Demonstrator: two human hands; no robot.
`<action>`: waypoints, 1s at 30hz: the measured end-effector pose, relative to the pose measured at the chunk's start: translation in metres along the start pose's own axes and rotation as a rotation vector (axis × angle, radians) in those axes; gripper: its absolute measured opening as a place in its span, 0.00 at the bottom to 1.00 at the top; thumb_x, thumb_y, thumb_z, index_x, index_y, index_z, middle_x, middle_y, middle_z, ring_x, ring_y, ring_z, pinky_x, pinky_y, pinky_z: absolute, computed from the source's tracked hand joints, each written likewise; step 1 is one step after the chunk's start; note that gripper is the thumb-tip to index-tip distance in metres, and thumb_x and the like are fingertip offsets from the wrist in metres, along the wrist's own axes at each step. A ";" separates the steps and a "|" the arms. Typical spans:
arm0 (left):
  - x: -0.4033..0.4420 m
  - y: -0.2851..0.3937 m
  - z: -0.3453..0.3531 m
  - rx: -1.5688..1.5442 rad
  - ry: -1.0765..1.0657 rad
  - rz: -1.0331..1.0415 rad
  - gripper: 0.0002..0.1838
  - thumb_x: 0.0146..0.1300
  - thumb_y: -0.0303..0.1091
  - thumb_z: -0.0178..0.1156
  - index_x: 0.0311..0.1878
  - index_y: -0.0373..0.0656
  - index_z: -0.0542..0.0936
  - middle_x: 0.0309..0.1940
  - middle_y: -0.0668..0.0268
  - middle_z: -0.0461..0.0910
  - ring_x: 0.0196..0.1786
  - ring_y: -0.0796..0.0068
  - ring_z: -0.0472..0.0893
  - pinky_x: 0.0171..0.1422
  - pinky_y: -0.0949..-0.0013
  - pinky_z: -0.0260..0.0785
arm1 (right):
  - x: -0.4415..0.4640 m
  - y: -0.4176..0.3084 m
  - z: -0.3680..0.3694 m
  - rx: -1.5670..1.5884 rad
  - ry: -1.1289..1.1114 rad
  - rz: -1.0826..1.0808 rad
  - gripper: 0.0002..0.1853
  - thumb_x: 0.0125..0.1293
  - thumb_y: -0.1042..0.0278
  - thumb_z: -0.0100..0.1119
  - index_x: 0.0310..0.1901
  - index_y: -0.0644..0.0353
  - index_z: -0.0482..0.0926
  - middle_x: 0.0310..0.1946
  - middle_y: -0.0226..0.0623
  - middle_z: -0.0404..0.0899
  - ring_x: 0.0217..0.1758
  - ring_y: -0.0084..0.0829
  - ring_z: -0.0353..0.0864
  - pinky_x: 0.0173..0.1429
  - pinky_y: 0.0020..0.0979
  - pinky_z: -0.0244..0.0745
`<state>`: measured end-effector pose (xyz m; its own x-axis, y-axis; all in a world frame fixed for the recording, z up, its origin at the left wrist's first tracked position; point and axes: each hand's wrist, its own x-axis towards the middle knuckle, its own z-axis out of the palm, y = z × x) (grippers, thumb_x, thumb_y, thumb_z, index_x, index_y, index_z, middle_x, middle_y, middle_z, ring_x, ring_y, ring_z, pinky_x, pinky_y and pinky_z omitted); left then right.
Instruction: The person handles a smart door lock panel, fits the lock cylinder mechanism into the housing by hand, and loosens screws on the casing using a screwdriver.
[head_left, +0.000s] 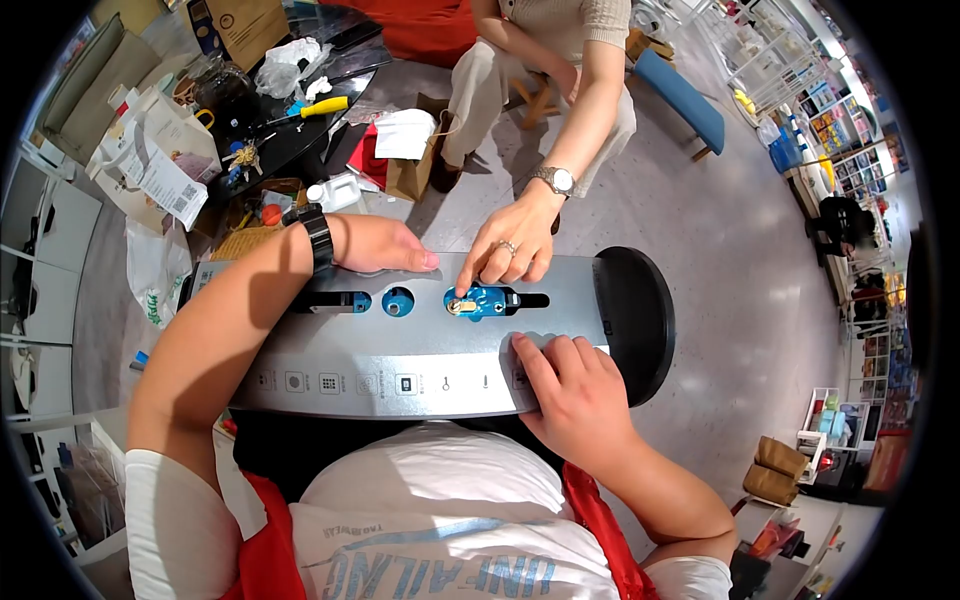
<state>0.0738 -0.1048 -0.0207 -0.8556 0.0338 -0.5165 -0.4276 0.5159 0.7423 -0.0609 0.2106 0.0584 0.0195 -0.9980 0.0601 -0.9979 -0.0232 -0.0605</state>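
A grey metal panel (420, 345) with a row of printed icons lies across my lap. It has slots and holes showing blue parts. My left hand (380, 244) holds its far edge, thumb on the edge and the other fingers hidden behind. My right hand (580, 395) rests on the near right part, fingers apart and slightly bent on the surface. Another person's hand (512, 240), with a ring and a wristwatch, reaches in from the far side. Its index finger touches a brass-coloured piece (462, 307) on the blue mechanism (488, 301) in the right slot.
A round black base (640, 325) is at the panel's right end. A cluttered dark table (300, 120) at far left bears a yellow-handled screwdriver (325, 106), bags and papers. The other person sits opposite, beside a blue-topped stool (680, 100). Stocked shelves (850, 130) line the right.
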 end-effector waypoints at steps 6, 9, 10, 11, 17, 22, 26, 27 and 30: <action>-0.004 0.017 0.006 0.073 0.017 -0.008 0.37 0.71 0.68 0.51 0.58 0.39 0.82 0.45 0.55 0.86 0.47 0.66 0.83 0.57 0.66 0.72 | -0.010 0.004 0.014 0.034 -0.047 0.057 0.45 0.43 0.65 0.74 0.68 0.60 0.69 0.41 0.39 0.70 0.44 0.37 0.72 0.46 0.35 0.68; -0.006 0.025 0.014 0.055 0.016 0.082 0.27 0.74 0.55 0.55 0.63 0.43 0.79 0.45 0.58 0.86 0.44 0.71 0.84 0.52 0.68 0.74 | -0.012 0.001 0.010 0.010 -0.121 0.083 0.49 0.41 0.64 0.77 0.70 0.61 0.67 0.43 0.41 0.69 0.45 0.38 0.72 0.49 0.36 0.70; -0.008 0.031 0.014 0.041 -0.013 0.038 0.32 0.69 0.55 0.61 0.69 0.44 0.75 0.51 0.55 0.86 0.50 0.68 0.85 0.56 0.68 0.75 | -0.013 0.001 0.009 0.002 -0.149 0.085 0.50 0.42 0.62 0.78 0.71 0.61 0.66 0.44 0.41 0.69 0.46 0.39 0.72 0.50 0.37 0.70; -0.012 0.037 0.015 0.057 -0.011 0.045 0.34 0.67 0.56 0.63 0.69 0.43 0.74 0.50 0.55 0.86 0.50 0.67 0.85 0.56 0.68 0.75 | -0.013 0.001 0.008 -0.008 -0.175 0.085 0.51 0.43 0.60 0.79 0.71 0.61 0.65 0.44 0.41 0.69 0.47 0.39 0.72 0.51 0.37 0.70; -0.012 0.011 0.020 0.279 0.123 0.206 0.53 0.55 0.58 0.73 0.78 0.43 0.61 0.66 0.49 0.75 0.61 0.62 0.80 0.65 0.65 0.70 | 0.021 0.014 -0.032 0.028 -0.141 0.008 0.43 0.54 0.52 0.74 0.67 0.65 0.68 0.46 0.43 0.71 0.50 0.39 0.73 0.54 0.37 0.71; -0.036 0.025 0.001 0.235 0.042 -0.065 0.70 0.37 0.67 0.78 0.78 0.36 0.55 0.60 0.48 0.77 0.64 0.52 0.77 0.67 0.64 0.69 | 0.087 0.063 0.001 0.074 -0.276 -0.069 0.45 0.53 0.48 0.73 0.67 0.67 0.68 0.59 0.53 0.75 0.62 0.48 0.75 0.67 0.40 0.70; -0.062 0.001 -0.005 0.221 -0.087 -0.174 0.57 0.41 0.62 0.79 0.68 0.33 0.68 0.53 0.51 0.82 0.55 0.59 0.82 0.60 0.64 0.72 | 0.137 0.084 0.022 0.390 -0.699 -0.115 0.40 0.48 0.47 0.75 0.57 0.70 0.78 0.48 0.54 0.81 0.53 0.48 0.81 0.59 0.38 0.74; -0.064 -0.003 -0.004 0.098 -0.153 -0.169 0.55 0.42 0.61 0.79 0.66 0.32 0.69 0.51 0.52 0.83 0.54 0.60 0.83 0.58 0.64 0.73 | 0.144 0.082 0.025 0.376 -0.735 -0.082 0.37 0.48 0.51 0.75 0.55 0.71 0.78 0.45 0.53 0.83 0.49 0.46 0.83 0.55 0.38 0.76; -0.070 -0.001 -0.002 -0.021 -0.190 -0.057 0.43 0.49 0.56 0.78 0.60 0.32 0.76 0.42 0.57 0.86 0.47 0.66 0.84 0.52 0.66 0.74 | 0.151 0.080 0.033 0.424 -0.780 -0.092 0.34 0.47 0.55 0.72 0.53 0.71 0.79 0.40 0.51 0.84 0.44 0.45 0.84 0.50 0.37 0.78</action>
<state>0.1340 -0.1100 0.0156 -0.7606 0.1670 -0.6274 -0.4814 0.5033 0.7176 -0.1359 0.0560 0.0298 0.2889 -0.7437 -0.6028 -0.8868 0.0294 -0.4612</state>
